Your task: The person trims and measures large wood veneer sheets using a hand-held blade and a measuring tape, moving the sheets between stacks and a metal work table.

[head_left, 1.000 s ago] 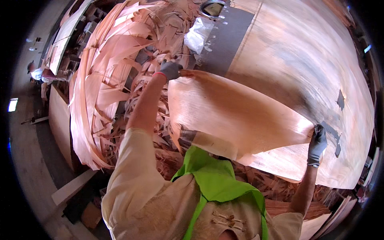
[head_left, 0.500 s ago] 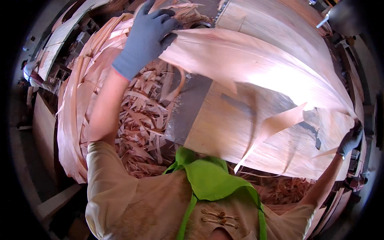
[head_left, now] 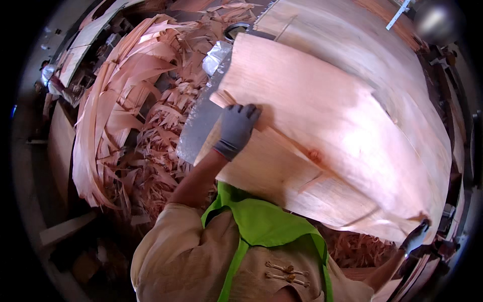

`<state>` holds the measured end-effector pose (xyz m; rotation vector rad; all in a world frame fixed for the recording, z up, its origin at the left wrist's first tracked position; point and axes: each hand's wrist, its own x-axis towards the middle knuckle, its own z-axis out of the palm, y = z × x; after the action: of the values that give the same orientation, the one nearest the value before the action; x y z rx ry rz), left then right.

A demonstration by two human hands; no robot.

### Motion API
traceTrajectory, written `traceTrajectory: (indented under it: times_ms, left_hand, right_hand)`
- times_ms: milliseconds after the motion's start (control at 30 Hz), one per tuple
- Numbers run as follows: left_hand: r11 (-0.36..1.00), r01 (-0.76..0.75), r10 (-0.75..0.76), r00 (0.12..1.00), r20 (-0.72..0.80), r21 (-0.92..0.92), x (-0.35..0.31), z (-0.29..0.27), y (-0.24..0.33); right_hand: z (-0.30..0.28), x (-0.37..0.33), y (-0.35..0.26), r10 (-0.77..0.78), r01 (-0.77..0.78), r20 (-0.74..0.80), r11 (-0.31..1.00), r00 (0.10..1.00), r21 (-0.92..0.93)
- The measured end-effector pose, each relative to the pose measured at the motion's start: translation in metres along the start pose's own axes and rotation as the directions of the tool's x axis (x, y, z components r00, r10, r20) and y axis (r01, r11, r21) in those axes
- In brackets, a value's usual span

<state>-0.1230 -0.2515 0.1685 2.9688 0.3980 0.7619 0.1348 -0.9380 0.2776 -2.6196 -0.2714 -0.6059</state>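
A wide, thin sheet of pinkish wood veneer (head_left: 302, 95) stretches across the work surface. My left hand (head_left: 235, 131), in a grey glove, has its fingers curled on the near edge of this sheet toward its left end. At the far right, my gloved right hand (head_left: 416, 236) grips the sheet's near right corner; its fingers show only in part. Beneath lies a paler veneer sheet (head_left: 256, 171), its near edge close to my green apron. A dark round knot marks the upper sheet near its near edge.
Under the sheets is a grey tabletop (head_left: 193, 133), with crumpled clear plastic (head_left: 217, 56) at its far left. Veneer scraps (head_left: 163, 126) heap on the left beside long bent strips (head_left: 95, 136). Another large pale sheet (head_left: 347, 45) lies beyond. A person (head_left: 50, 78) is far left.
My left hand has come down and nearer from the far left, and the veneer sheet now lies flatter. A loose narrow strip no longer shows. My right hand has shifted nearer and slightly left.
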Motion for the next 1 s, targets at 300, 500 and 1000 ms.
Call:
traceTrajectory:
  times_ms: [300, 500, 1000]
  left_hand:
    - [0.971, -0.078, 0.037, 0.983, 0.182, 0.225, -0.084, 0.082, 0.037]
    - [0.989, 0.001, -0.026, 0.985, 0.168, 0.147, -0.108, 0.089, 0.029]
    - [0.973, 0.225, -0.232, 0.913, 0.335, 0.061, -0.127, 0.067, 0.021]
  right_hand:
    - [0.1, -0.109, 0.12, 0.211, -0.163, 0.486, 0.977, 0.848, -0.139]
    - [0.119, -0.136, 0.131, 0.172, -0.059, 0.518, 0.972, 0.838, -0.227]
    - [0.145, -0.113, 0.134, 0.47, -0.597, 0.383, 0.717, 0.795, 0.36]
